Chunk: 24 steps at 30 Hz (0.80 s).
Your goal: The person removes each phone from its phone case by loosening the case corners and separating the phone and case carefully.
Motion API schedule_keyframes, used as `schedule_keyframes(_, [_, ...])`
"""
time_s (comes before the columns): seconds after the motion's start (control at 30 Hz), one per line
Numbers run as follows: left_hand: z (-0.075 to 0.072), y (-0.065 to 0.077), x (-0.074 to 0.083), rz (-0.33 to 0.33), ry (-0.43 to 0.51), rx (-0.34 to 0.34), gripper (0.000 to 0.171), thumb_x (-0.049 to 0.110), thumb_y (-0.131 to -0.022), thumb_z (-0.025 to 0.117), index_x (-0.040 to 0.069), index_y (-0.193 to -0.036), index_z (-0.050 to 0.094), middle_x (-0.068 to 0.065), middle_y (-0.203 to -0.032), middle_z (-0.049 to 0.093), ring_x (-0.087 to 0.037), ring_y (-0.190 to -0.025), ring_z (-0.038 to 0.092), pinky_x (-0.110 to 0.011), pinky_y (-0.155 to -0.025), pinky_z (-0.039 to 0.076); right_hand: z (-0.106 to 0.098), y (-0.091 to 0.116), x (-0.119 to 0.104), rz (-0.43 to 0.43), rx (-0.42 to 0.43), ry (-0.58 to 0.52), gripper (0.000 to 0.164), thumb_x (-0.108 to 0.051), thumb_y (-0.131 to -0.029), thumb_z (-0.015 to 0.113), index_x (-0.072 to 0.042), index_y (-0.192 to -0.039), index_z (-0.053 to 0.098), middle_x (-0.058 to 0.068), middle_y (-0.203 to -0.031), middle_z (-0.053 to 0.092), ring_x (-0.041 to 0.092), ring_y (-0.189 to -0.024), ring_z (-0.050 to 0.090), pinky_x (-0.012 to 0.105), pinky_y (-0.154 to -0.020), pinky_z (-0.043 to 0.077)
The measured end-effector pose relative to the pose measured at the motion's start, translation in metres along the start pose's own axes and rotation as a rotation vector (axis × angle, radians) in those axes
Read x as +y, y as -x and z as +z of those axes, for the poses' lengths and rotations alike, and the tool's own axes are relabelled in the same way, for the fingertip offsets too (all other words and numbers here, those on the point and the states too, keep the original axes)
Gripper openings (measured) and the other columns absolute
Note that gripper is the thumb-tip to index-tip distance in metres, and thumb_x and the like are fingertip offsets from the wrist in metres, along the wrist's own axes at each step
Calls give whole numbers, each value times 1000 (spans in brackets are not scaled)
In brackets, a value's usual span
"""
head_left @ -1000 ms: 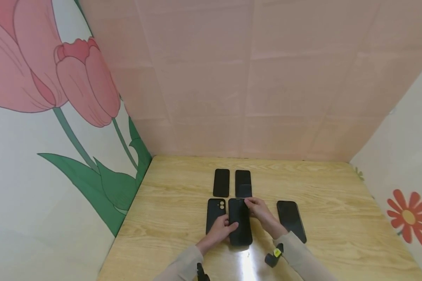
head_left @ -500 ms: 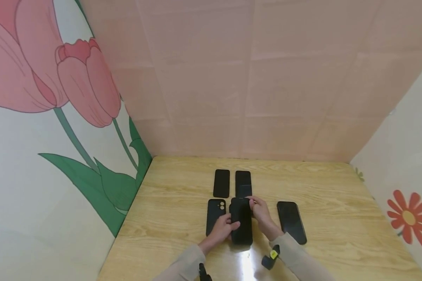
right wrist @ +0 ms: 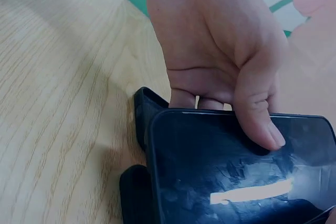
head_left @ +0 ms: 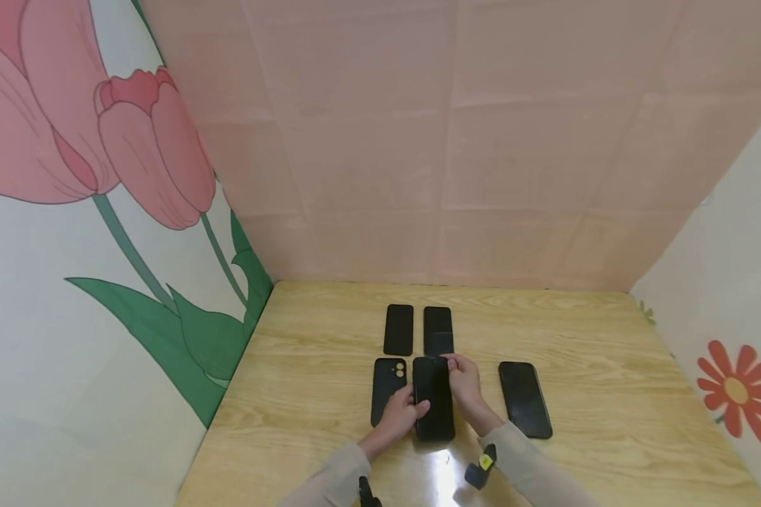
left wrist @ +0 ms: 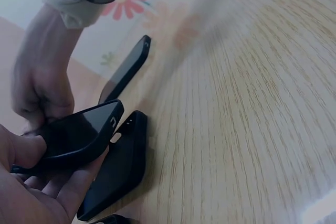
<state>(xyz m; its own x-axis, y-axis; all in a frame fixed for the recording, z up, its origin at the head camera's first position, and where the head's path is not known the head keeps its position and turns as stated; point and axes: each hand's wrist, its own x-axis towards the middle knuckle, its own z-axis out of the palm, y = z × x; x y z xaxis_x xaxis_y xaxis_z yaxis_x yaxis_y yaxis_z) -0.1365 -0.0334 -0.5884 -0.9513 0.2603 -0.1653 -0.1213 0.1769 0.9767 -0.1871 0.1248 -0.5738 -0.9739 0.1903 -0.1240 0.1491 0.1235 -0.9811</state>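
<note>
Both hands are gripping one black phone (head_left: 438, 398), and the head view is showing it near the middle of the table's (head_left: 330, 338) front half, its screen facing up and its length running roughly from 12 to 6 o'clock. The left hand (head_left: 398, 414) is clamping it at about 8 o'clock, the thumb pressing on the screen and the fingers reaching underneath, as the left wrist view is showing. The right hand (head_left: 466, 384) is pinching it near 1 o'clock, the thumb lying bent over the screen and the fingers going behind the edge. The hands are staying on opposite sides of the phone, and it is sitting above the table.

A bright streak is reflecting on the screen in the right wrist view. Around the phone, a black case (head_left: 385, 384) with two round holes is lying at 10 o'clock, partly hidden by the left hand; whether they are touching, I cannot tell. A plain slab (head_left: 399, 329) is lying at 11 o'clock, a two-tone slab (head_left: 438, 329) at 12, and a larger slab (head_left: 525, 400) at 3, well apart.
</note>
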Motion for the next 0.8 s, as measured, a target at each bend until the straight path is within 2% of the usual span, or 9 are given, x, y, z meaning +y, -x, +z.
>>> schedule_keyframes(0.23, [-2,0,0,18,2,7,33,10,-96,61,3,-128,58,-17,-112,70,-27,-96,68,-42,-80,56,8,0,-3,-9,27,-4,31,3,-102,36,11,-111,66,25,-111,66,35,-106,56,45,-95,42])
schedule_keyframes(0.4, [-2,-1,-1,-1,0,33,35,9,-96,60,3,-131,57,-16,-114,69,-24,-98,68,-41,-85,54,10,0,-6,-18,-4,17,32,3,-102,35,11,-112,64,25,-111,66,36,-108,57,48,-97,42])
schedule_keyframes(0.53, [-1,-1,-1,5,-5,52,33,6,-95,62,2,-127,59,-17,-111,70,-23,-95,68,-39,-82,55,10,0,-8,-15,-18,25,31,3,-103,34,12,-112,63,26,-112,64,37,-110,56,49,-99,41])
schedule_keyframes(0.73, [-4,1,0,8,-73,58,34,5,-94,62,5,-128,60,-9,-114,69,-21,-98,65,-46,-89,52,7,-1,-4,-14,-48,22,30,4,-101,37,14,-108,64,22,-105,66,34,-105,55,44,-95,42])
schedule_keyframes(0.8, [-6,1,1,14,-77,61,32,6,-95,61,5,-127,60,-9,-113,70,-21,-97,66,-47,-87,53,6,-2,-4,-26,-76,4,31,2,-103,36,14,-110,64,20,-105,66,32,-104,55,41,-94,42])
